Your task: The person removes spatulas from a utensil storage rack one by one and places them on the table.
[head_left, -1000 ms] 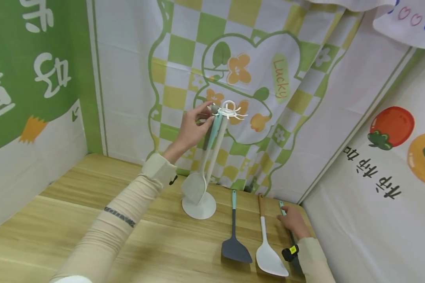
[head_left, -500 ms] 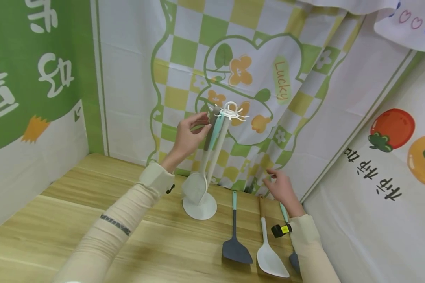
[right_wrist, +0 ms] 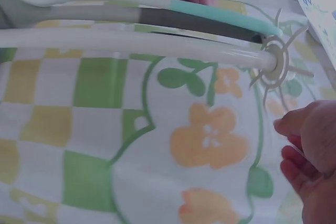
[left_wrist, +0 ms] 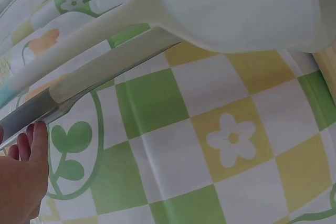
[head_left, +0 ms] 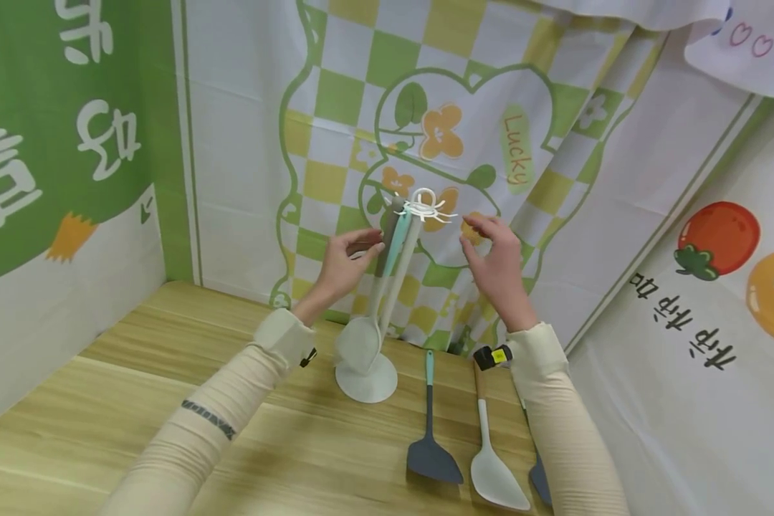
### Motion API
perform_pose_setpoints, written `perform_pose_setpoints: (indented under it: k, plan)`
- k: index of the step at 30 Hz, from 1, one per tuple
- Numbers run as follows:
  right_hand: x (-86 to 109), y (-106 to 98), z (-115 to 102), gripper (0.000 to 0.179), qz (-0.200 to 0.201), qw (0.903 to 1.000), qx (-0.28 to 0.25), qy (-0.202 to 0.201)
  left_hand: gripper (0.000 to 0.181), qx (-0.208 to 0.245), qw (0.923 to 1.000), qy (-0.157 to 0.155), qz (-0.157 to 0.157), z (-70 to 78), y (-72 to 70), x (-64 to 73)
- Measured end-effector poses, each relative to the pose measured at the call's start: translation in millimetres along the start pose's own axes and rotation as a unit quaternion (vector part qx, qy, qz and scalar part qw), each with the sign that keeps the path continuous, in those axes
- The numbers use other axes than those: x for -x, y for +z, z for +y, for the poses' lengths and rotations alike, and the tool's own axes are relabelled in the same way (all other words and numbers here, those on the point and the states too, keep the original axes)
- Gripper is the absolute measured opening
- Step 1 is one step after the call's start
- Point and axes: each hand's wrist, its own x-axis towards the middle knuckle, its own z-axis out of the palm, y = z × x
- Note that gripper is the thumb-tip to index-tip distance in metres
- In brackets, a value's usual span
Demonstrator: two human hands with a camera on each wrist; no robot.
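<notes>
A white utensil stand (head_left: 401, 287) rises from a round base, with a ring of hooks (head_left: 423, 209) at its top. On its left side hang a white-headed utensil with a mint handle (head_left: 397, 240) and another with a dark grey handle (right_wrist: 199, 22). My left hand (head_left: 345, 269) is beside these handles, holding nothing, thumb and fingers apart. In the left wrist view its fingertips are right at the dark handle. Just right of the hook ring is my right hand (head_left: 498, 265), its fingers loosely bent around nothing. The right wrist view has it close below the hooks (right_wrist: 273, 61).
On the wooden table (head_left: 297, 444) lie a dark turner with a mint handle (head_left: 433, 459) and a white turner with a wooden handle (head_left: 497, 476). A second dark turner (head_left: 540, 481) is partly hidden by the right sleeve. A checkered curtain (head_left: 335, 93) hangs behind the stand.
My right hand has left the rightmost turner and risen up and left to the hook ring. My left hand has let go of the grey handle's top and dropped slightly lower.
</notes>
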Motion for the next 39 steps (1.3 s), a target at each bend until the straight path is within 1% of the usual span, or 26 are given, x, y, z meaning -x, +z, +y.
perform_pose_setpoints:
  k: [3,5,8,10,13,16,20,24,27,31,34,39]
  plan:
    - [-16.4,3,-6,0.030,-0.003,0.9994,0.008,-0.032,0.032,-0.001,0.9999,-0.005,-0.009,-4.7,1.5,1.1]
    - [-23.9,5,-9,0.029,-0.021,0.9987,0.016,-0.043,0.033,0.000,0.9997,-0.013,-0.019,-6.5,2.7,1.7]
    - [-30.1,8,-13,0.030,-0.056,0.9968,0.027,-0.050,0.036,-0.003,0.9990,-0.026,-0.036,-7.9,4.6,2.3]
    - [-32.4,9,-13,0.027,-0.070,0.9960,0.026,-0.050,0.037,-0.007,0.9983,-0.031,-0.048,-8.3,5.9,2.6]
    - [-33.8,11,-12,0.021,-0.070,0.9961,0.022,-0.049,0.039,-0.011,0.9976,-0.032,-0.061,-9.6,7.6,2.9]
    - [-33.3,11,-11,0.016,-0.066,0.9965,0.019,-0.048,0.039,-0.005,0.9972,-0.035,-0.067,-10.6,8.9,3.0]
    - [-32.2,12,-10,0.017,-0.070,0.9961,0.020,-0.050,0.040,0.000,0.9966,-0.039,-0.073,-11.3,9.0,2.4]
    - [-32.5,12,-11,0.019,-0.074,0.9949,0.030,-0.062,0.040,0.001,0.9961,-0.038,-0.080,-12.4,8.5,1.2]
    - [-33.1,13,-13,0.019,-0.080,0.9932,0.043,-0.073,0.039,-0.001,0.9960,-0.039,-0.080,-13.9,8.4,-0.2]
    - [-33.8,12,-19,0.020,-0.093,0.9906,0.058,-0.081,0.036,-0.020,0.9967,-0.037,-0.069,-13.9,8.7,-1.1]
    - [-34.8,12,-20,0.020,-0.099,0.9893,0.066,-0.084,0.037,-0.034,0.9973,-0.027,-0.060,-12.5,9.2,-0.7]
    - [-38.3,13,-22,0.021,-0.105,0.9874,0.074,-0.093,0.042,-0.038,0.9979,-0.012,-0.050,-9.7,7.3,0.5]
